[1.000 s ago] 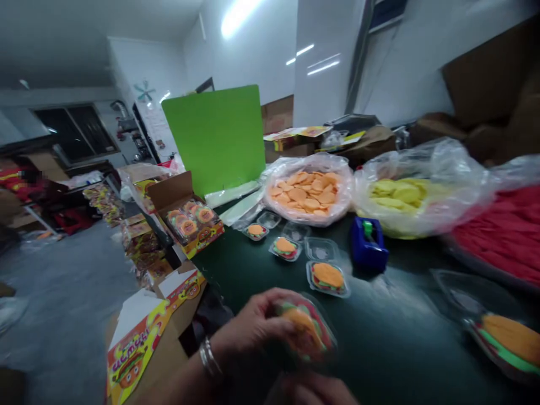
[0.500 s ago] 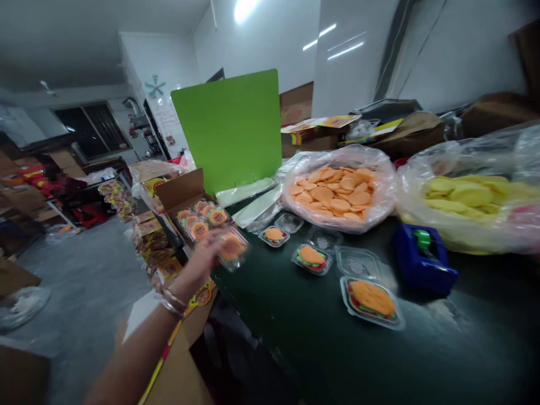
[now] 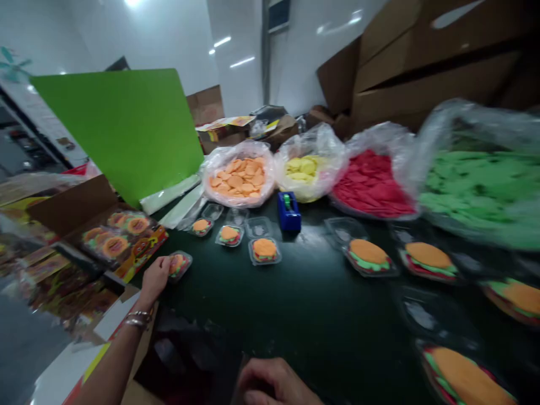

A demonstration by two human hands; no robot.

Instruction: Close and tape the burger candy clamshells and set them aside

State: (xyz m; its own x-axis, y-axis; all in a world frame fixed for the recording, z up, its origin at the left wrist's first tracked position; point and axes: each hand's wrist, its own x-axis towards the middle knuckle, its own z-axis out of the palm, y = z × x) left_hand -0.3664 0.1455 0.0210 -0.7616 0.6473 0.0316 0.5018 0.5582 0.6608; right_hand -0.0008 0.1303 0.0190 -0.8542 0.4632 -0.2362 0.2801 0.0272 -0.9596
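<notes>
We have a burger pack (image 3: 180, 265) right of the display box (image 3: 145, 247), the tape dispenser (image 3: 289, 216) before the bags (image 3: 314, 140).

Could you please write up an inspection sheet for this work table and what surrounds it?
Surface: dark table, showing light reflections.
Things at hand: packed burger beside the open printed box, which holds more clear packs; layered burgers in open clear containers.
Clutter: plastic bags of orange, yellow, red and green pieces; blue tape dispenser in front of them.
Grips: left grip at the packed burger's edge, grasping or merely touching unclear; right grip curled, partly cut off.
Cables: nothing seen.
Surroundings: green board, cardboard boxes, white wall.
</notes>
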